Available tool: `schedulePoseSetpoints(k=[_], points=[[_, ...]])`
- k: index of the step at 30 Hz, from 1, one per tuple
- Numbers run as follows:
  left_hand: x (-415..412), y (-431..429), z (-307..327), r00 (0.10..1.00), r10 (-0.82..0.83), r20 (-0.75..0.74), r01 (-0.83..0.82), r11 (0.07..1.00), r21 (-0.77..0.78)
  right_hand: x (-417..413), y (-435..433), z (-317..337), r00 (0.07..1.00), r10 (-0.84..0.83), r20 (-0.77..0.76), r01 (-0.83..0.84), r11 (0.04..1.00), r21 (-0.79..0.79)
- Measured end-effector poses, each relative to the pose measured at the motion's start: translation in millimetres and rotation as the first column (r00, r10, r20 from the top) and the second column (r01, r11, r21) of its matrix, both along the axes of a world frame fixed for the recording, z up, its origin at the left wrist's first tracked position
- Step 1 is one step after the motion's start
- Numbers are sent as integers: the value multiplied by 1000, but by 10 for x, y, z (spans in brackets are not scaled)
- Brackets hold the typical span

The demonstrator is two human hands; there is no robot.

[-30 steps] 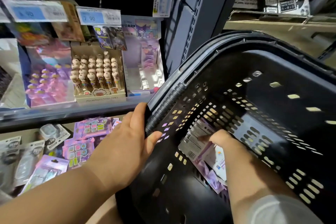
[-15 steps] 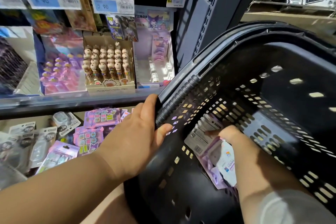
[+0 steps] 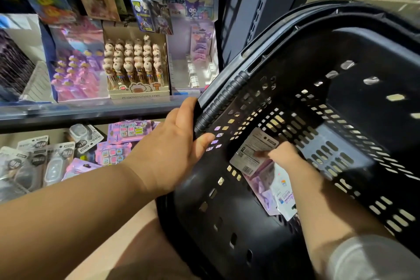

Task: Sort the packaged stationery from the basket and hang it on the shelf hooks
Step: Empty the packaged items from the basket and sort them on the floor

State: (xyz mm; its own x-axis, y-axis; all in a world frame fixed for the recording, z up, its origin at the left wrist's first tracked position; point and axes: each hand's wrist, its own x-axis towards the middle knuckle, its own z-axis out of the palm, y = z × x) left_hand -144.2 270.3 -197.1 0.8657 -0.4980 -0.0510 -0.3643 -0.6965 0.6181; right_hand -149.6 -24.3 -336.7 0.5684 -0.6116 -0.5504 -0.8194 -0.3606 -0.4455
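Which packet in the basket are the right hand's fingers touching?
The grey-white packet with the barcode, lying topmost against the basket wall. The right hand rests on it; the purple packets lie beneath, untouched.

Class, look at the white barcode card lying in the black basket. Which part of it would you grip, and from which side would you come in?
Probably the card's upper edge, pinched thumb over fingers, coming down through the basket's open top. The card lies flat and tilted against the perforated wall, its lower end overlapping purple packs, so only the top edge looks free. The right hand is already there; the left hand steadies the handle.
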Motion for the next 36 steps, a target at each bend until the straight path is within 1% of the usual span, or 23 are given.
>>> schedulePoseSetpoints(k=[3,8,9,11,13,15,18,20,21,22,24,26,29,31,34,35,36], points=[[4,9,-7,1000,4,-4,-4,1000,9,-88,60,-8,996,71,46,-70,997,-28],[11,-10,13,1000,2,-13,-2,1000,17,-269,156,-23,984,162,70,-140,956,-256],[15,-17,20,1000,4,-13,-4,1000,26,-305,177,-10,983,169,78,-139,945,-297],[21,-24,26,1000,4,-15,-3,999,40,-379,205,30,979,128,160,-76,952,-298],[22,-26,22,1000,3,-22,-2,999,50,-470,202,139,947,29,320,40,977,-207],[11,-17,23,999,9,-33,-7,998,61,-564,170,295,874,-92,477,147,986,-79],[-6,-11,33,998,11,-58,-5,995,96,-708,169,656,702,-243,669,215,968,126],[0,-13,58,996,3,-91,7,994,105,-813,186,881,561,-372,740,223,928,298],[11,-18,73,994,-2,-109,14,994,108,-873,192,980,505,-445,740,211,894,394],[23,-25,81,992,-6,-130,21,993,115,-931,193,1063,472,-502,725,193,861,470],[40,-26,120,986,-11,-169,34,990,136,-1055,237,1281,448,-567,691,166,813,559],[41,-15,152,980,-6,-201,37,988,151,-1178,306,1488,419,-603,679,162,785,598],[8,-12,212,977,2,-214,25,992,121,-1359,464,1731,425,-666,613,134,716,685],[-71,-21,307,989,-6,-147,17,997,76,-1473,597,1906,436,-711,552,125,655,745],[-231,-60,434,998,-42,42,43,999,-27,-1581,757,2082,388,-778,494,43,551,834],[-285,-72,473,995,-65,74,70,995,-71,-1597,826,2138,387,-786,483,8,526,850],[-338,-82,518,994,-82,70,90,988,-127,-1597,883,2180,385,-791,475,-27,505,863]])
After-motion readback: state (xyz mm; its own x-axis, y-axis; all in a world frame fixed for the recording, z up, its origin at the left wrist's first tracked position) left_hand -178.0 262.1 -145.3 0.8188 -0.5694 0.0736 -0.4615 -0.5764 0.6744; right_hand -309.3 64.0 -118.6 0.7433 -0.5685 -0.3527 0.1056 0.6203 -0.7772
